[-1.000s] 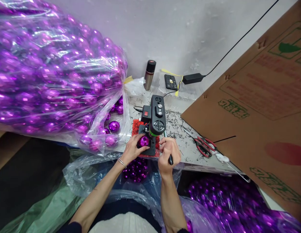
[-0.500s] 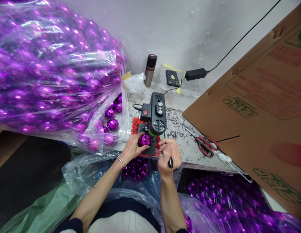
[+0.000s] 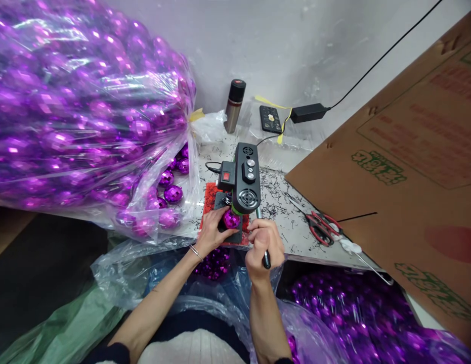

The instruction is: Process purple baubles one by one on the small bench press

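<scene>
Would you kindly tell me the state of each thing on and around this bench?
Left hand: curled around a purple ball
Purple ball: held under the machine's head
Right hand: closed around the lever
Machine: upright
Red switch: on or off, cannot tell
Bottle: upright, capped
Scissors: lying down, unheld
Large plastic bag: bulging with balls
Cardboard box: open or closed, cannot tell
</scene>
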Tool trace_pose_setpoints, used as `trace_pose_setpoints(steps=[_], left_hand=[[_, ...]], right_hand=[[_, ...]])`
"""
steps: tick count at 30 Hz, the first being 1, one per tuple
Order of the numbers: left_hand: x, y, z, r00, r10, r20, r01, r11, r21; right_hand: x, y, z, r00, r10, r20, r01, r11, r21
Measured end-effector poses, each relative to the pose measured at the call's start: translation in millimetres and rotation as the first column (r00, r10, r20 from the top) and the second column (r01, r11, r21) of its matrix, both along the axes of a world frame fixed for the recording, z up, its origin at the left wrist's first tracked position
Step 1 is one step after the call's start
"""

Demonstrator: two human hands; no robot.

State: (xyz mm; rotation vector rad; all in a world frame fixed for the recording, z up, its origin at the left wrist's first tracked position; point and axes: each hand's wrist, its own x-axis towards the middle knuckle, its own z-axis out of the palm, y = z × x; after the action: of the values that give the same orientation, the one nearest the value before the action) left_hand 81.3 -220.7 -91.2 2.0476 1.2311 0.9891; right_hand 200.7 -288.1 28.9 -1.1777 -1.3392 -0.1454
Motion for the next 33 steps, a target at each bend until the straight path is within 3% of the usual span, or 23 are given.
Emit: trace_pose_setpoints(steps=[8, 19, 33], left_hand=[[-5, -4, -8.4, 0.999, 0.035, 0.0, -0.035, 0.999, -0.038], [-4, -3, -9.2, 1.0, 0.016, 0.008, -0.016, 1.0, -0.019], [-2, -1, -11.8, 0.999, 0.023, 0.031, -0.023, 1.0, 0.01]], right_hand=[[1, -2, -6.4, 1.0, -0.02, 0.018, 0.021, 1.0, -0.002], [-5, 13, -44.4, 0.998, -0.054, -0.017, 0.057, 0.985, 0.163], [-5, 19, -58.0, 0.999, -0.03, -0.035, 0.037, 0.973, 0.226]])
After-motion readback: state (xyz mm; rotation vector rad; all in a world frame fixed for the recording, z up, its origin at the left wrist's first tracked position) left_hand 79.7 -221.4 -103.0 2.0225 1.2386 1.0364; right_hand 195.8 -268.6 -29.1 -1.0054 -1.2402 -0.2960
